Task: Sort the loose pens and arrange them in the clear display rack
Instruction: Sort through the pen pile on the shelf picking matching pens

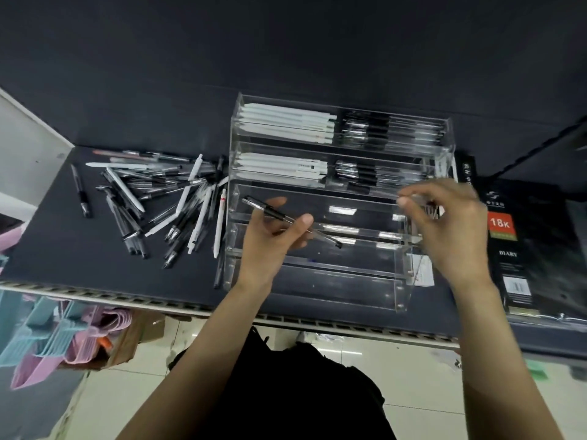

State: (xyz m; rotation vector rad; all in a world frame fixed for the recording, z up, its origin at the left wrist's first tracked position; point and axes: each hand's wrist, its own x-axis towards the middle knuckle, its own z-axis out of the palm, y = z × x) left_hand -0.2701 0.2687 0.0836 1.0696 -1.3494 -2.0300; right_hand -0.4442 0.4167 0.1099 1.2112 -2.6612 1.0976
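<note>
One clear pen lies pinched in the left hand's fingers.

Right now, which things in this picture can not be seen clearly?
- Head view: what the right hand pinches is motion-blurred.
- Rack tiers behind both hands are partly covered.
- Pen pile: overlapping, uncountable.
- Diary pack: small print unreadable.
- The left hand holds a clear pen; ink colour unclear.
</note>
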